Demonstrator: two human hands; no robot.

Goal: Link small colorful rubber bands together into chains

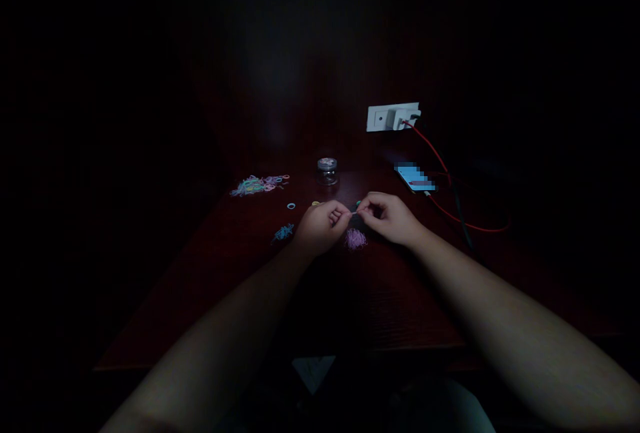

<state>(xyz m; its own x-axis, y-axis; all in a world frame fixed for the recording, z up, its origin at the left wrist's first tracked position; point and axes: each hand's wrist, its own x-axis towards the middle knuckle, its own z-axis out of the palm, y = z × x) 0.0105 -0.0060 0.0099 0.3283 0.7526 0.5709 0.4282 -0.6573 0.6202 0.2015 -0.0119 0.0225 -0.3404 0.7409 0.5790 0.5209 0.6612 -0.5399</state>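
My left hand and my right hand meet above the table, each closed in a pinch. Stretched between their fingertips is a small pale elastic band. Just below my fingers lies a pile of purple elastic bands. A smaller heap of blue bands is to the left of my left hand. One light-blue band lies alone behind that heap. Yellowish bands show partly behind my left hand, and a green one peeks out by my right fingertips.
A mixed pile of coloured bands lies at the back left of the dark red table. A clear lidded jar stands at the back. On the right are a lit phone, a red cable and a wall socket with a plugged-in charger.
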